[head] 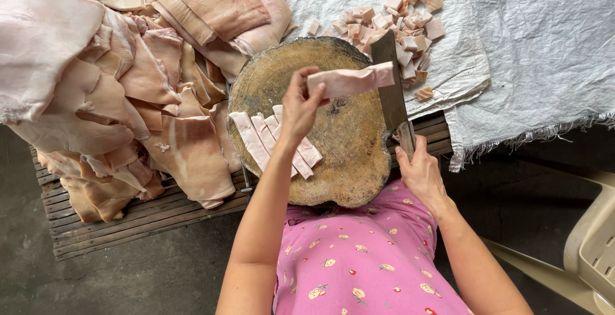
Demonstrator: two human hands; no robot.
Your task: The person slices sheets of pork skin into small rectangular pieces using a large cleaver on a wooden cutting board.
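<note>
Low on a slatted bench (128,222) sits a round chopping block (339,155). Left hand (300,107) pinches one end of a soft, likely slippery meat strip (351,80) above it; right hand (419,173) grips the cleaver (391,87).

Soft, even daylight, faint shadows, no glare; sharp throughout, slight wide-angle stretch at edges

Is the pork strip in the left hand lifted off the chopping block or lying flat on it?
Lifted. The left hand pinches one end of the strip, holding it above the round block, its far end against the cleaver blade.
</note>
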